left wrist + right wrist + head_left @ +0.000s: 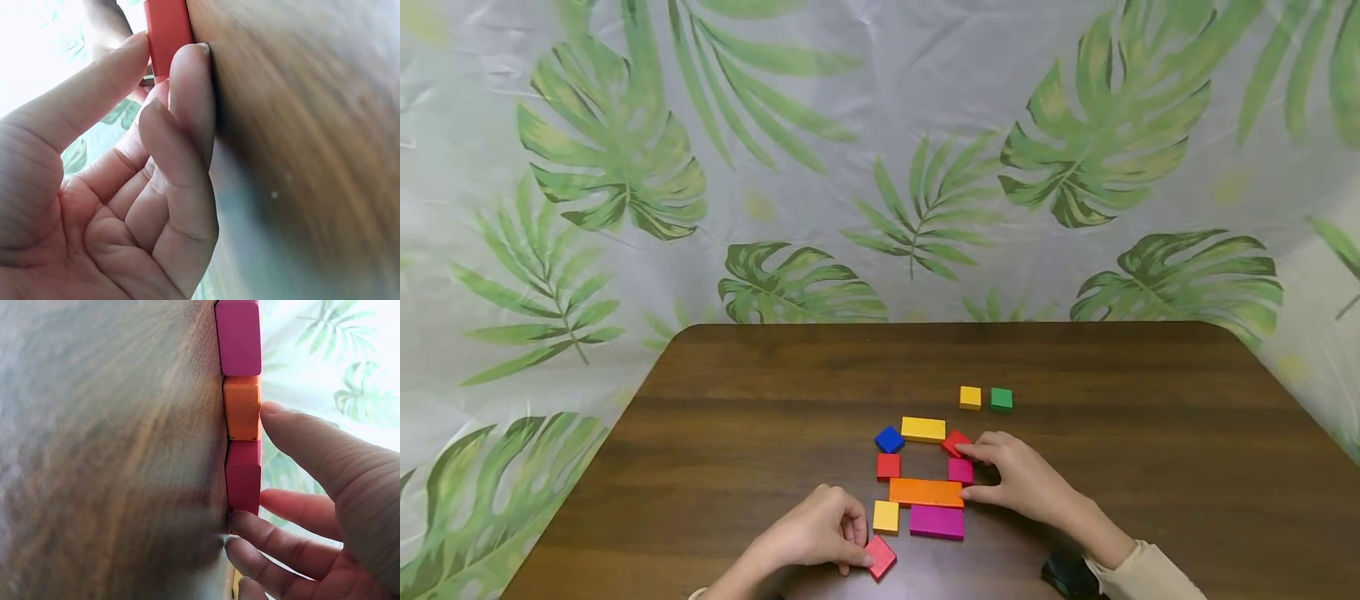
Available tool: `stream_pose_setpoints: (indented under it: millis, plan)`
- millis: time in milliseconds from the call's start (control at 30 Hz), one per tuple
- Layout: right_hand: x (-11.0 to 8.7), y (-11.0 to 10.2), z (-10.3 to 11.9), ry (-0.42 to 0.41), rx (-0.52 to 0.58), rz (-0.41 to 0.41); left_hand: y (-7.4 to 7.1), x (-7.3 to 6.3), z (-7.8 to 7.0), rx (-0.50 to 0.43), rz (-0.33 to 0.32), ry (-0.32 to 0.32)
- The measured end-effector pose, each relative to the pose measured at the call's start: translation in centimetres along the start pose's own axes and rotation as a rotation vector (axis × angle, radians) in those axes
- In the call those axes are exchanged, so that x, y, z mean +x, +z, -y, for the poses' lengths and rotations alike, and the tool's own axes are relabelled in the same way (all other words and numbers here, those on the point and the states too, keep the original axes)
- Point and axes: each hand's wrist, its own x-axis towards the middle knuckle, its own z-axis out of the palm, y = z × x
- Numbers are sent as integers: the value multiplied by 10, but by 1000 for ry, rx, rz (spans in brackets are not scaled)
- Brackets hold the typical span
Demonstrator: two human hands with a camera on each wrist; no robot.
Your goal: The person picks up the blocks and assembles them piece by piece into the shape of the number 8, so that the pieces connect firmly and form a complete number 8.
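Note:
Several flat coloured blocks lie on the brown table in a ring-like arrangement. Near the front, my left hand (817, 532) pinches a red block (882, 557) between thumb and fingers; the left wrist view shows that red block (167, 37) at the fingertips, against the tabletop. My right hand (1028, 479) lies over the arrangement's right side. Its forefinger touches a tilted red block (956, 443), and its thumb rests at the right end of a long orange block (927, 492). A small magenta block (960, 471) sits between that thumb and forefinger.
On the left side are a tilted blue block (890, 439), a second red block (888, 467) and a yellow block (886, 517). A long yellow block (923, 429) tops the ring; a purple block (936, 523) lies below the orange one. Farther back lies a green block (1002, 399).

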Motion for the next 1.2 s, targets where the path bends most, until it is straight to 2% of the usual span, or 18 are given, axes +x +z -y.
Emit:
stream_pose_setpoints:
  millis: [200,433,700,933,1200]
  plan:
    - [1,2,2,7,-6,13,1,-2,3,24,-7,18]
    - [-1,3,1,13,-5,25,2,-1,4,46,2,11]
    - [2,2,-1,-19,-13,-6,0,0,1,66,-19,20]
    - [-1,-1,-1,1,-16,-8,2,5,-1,35,-5,22]
    - [3,2,0,-1,-24,2,1,2,1,34,-21,7]
